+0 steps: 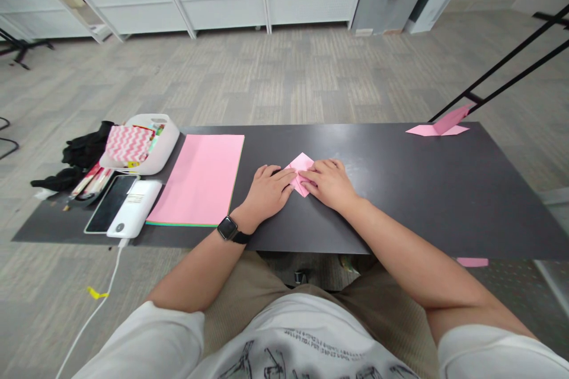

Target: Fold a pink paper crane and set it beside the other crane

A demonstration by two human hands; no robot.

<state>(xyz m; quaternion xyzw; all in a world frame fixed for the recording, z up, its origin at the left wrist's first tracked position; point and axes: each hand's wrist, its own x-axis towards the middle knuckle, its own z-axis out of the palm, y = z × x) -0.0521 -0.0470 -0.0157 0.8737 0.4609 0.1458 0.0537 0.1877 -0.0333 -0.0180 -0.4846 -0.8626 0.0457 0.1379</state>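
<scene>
A small folded pink paper (301, 164) lies on the dark table (400, 201) in front of me. My left hand (268, 188) rests beside its left edge, fingers curled down and pressing on the paper's corner. A black watch sits on that wrist. My right hand (329, 182) lies on the paper's right side, fingers pressed together on a fold. Both hands touch the paper, and part of it is hidden under the fingers.
A stack of pink sheets (199, 179) lies to the left. Further left are a white power bank (134, 208), a phone (111, 202), pens and a white basket (151, 142). A folded pink paper piece (440, 126) sits at the far right corner.
</scene>
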